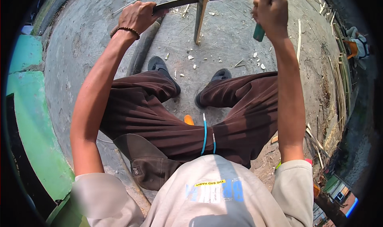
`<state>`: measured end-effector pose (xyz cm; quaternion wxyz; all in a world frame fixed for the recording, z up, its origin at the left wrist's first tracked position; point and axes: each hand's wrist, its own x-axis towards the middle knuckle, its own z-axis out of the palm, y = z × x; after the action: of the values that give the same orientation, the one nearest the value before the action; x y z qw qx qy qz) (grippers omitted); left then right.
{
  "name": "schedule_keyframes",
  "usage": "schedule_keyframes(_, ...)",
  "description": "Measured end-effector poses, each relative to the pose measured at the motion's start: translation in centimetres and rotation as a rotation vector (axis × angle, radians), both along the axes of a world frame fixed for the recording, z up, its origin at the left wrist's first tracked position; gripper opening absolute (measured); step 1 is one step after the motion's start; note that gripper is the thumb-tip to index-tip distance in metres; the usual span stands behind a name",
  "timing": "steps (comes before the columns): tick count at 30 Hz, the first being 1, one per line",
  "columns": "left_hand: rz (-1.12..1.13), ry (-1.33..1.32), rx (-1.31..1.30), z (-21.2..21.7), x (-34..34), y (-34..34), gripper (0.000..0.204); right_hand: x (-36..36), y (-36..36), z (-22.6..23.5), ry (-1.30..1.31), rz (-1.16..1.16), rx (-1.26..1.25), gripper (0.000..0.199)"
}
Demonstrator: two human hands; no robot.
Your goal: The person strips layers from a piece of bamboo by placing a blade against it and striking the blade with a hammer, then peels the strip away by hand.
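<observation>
At 12 o'clock, out past the feet, a stick stands nearly upright, its foot at or close to the ground; the knife crosses it near the top edge, with blade showing on both sides, so the edge is probably lodged in a split, though I cannot tell how deep. At 11 o'clock the left hand has its fingers curled around the knife's handle, arm reaching well forward, which seems to keep the blade level and the body away from it. Between 1 and 2 o'clock the right hand is raised in a fist around a tool with a green lower end; its upper part is mostly hidden or out of view, so its kind cannot be told. That hand is apart from the stick, perhaps to give it room to swing. The trousers spread wide at the knees, likely leaving the space in front free for the work. A dark pole lies toward 11 o'clock, and strips are heaped along 3 o'clock. As for writing, the shirt at 6 o'clock has dark lettering on a yellow band and big blue block letters, upside down here; the cap at 7 o'clock has a small pale-marked patch, too small to read.
</observation>
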<state>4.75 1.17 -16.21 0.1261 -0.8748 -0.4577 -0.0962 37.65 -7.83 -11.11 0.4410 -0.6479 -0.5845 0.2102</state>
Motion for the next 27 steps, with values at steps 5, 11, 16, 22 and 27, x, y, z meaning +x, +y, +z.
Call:
schedule_keyframes(5,0.070,0.020,-0.055,-2.3,0.6,0.7,0.049,0.1,1.4,-9.0,-0.264,0.083,-0.247,0.046)
schedule_keyframes(11,0.044,-0.051,-0.069,-2.9,0.4,0.6,0.046,1.3,2.0,-3.9,-0.378,0.039,0.433,0.048)
schedule_keyframes(16,0.057,-0.020,-0.117,-3.8,1.4,-0.3,0.051,0.3,0.7,-13.5,-0.362,0.103,-0.371,0.053)
schedule_keyframes(22,0.029,-0.034,-0.071,-3.0,0.6,-0.3,0.047,-0.9,-2.2,-2.4,-0.019,-0.149,0.107,0.047)
schedule_keyframes(27,0.088,-0.010,-0.150,-4.3,0.9,1.0,0.045,-0.2,-1.2,-12.3,-0.295,0.185,-0.388,0.044)
